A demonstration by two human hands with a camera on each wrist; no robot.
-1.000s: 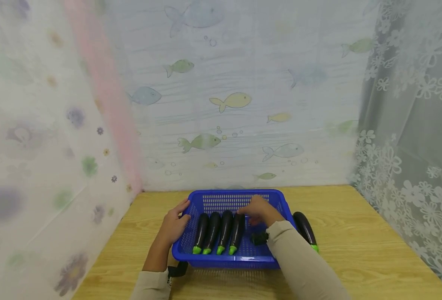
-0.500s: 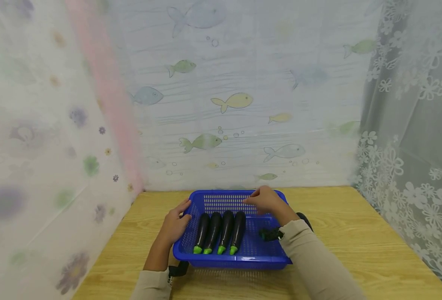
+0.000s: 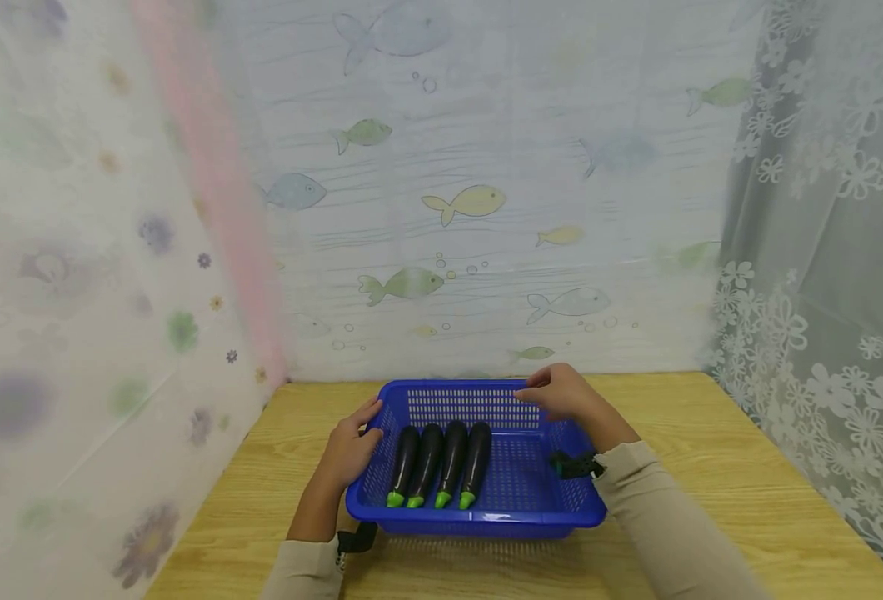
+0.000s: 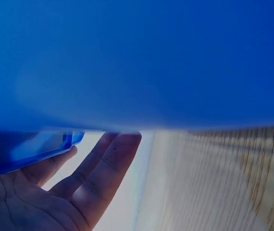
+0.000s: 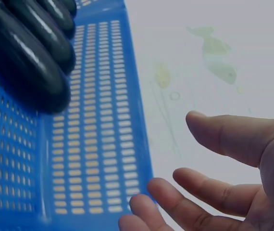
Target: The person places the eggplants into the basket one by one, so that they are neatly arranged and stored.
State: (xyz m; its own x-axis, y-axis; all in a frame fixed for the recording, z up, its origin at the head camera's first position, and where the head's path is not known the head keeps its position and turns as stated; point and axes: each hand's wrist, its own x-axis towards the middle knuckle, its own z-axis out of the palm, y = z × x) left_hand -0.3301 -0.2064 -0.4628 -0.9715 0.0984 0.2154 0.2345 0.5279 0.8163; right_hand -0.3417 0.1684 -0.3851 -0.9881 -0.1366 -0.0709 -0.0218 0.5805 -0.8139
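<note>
Foremost, we judge: steady the blue plastic basket (image 3: 518,475) at its left rim; carry the right hand (image 3: 567,393) well clear of the side. Listing near to far, we count four eggplants (image 3: 451,462), side by side in the basket's left half: green caps nearest us, glossy near-black bodies beyond. Left hand (image 3: 350,450): at the left rim, fingers extended, relaxed. Right hand, farthest: above the far right, thumb parted from fingers, holding nothing.

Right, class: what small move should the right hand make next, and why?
Probably reach the right hand over the right side of the basket and down to the table: that hand holds nothing, the four eggplants leave bare floor on the right, and another eggplant, seen beyond that side a second ago, is now out of sight, apparently behind the right arm.
</note>
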